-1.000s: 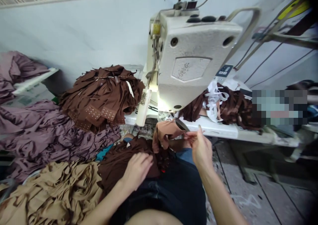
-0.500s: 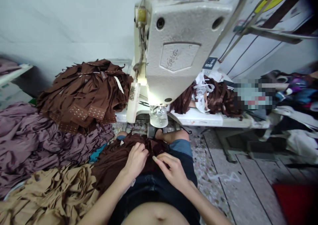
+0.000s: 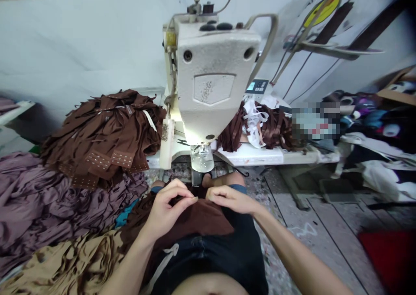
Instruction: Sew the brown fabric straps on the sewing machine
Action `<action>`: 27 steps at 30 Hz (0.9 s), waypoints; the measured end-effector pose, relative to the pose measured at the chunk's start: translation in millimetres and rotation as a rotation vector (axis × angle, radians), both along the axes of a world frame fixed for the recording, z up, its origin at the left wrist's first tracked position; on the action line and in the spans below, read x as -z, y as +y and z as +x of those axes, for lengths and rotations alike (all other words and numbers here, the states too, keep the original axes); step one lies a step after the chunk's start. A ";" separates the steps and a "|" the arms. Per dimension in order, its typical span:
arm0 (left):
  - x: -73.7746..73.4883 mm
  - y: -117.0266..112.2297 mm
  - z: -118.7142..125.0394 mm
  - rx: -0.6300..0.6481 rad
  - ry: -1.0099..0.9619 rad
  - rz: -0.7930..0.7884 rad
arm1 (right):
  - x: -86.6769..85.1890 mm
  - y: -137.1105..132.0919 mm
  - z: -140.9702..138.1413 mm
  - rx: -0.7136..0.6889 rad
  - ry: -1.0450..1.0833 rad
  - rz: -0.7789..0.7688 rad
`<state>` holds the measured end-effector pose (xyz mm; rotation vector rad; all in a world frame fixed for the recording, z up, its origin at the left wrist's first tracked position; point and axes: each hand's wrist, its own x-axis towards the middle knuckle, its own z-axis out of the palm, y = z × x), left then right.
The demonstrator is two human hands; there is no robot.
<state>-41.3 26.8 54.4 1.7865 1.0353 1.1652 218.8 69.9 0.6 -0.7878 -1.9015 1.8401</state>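
Note:
My left hand (image 3: 168, 204) and my right hand (image 3: 227, 198) sit close together over my lap, fingertips nearly meeting. Both pinch the edge of a dark brown fabric piece (image 3: 195, 220) that lies across my black shorts (image 3: 208, 256). Straight ahead, beyond my knees, stands a white industrial sewing machine head (image 3: 208, 73), with its clear presser foot guard (image 3: 202, 158) above the lap. To the left, a heap of brown strips with hook-and-eye tape (image 3: 104, 141) lies on the machine table.
Mauve fabric (image 3: 48, 204) and tan fabric (image 3: 65, 260) are piled to my left. Brown strips with white tape (image 3: 266, 130) lie on the white table (image 3: 250, 156) to the right. A tiled floor (image 3: 318, 238) and a red mat (image 3: 390, 260) are at lower right.
My right hand has come from the tan piece near the machine to the lap, and both hands now pinch the brown fabric's edge. The view has swung, shifting the machine left.

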 end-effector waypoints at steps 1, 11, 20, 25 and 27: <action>-6.2 3.9 4.9 0.008 -0.022 0.017 | -7.2 4.8 8.8 -0.052 0.008 -0.098; 11.4 9.0 3.9 0.152 0.023 -0.148 | -16.2 -11.9 28.1 -0.087 0.015 -0.325; 31.4 9.6 -14.1 0.091 0.190 -0.278 | -8.9 -13.0 20.2 0.073 -0.110 -0.341; 21.1 11.6 2.7 0.237 0.287 -0.261 | -34.0 -18.4 4.8 0.273 -0.118 0.057; 16.5 8.5 17.4 0.286 0.321 -0.243 | -47.7 -21.4 -2.2 0.305 -0.209 0.245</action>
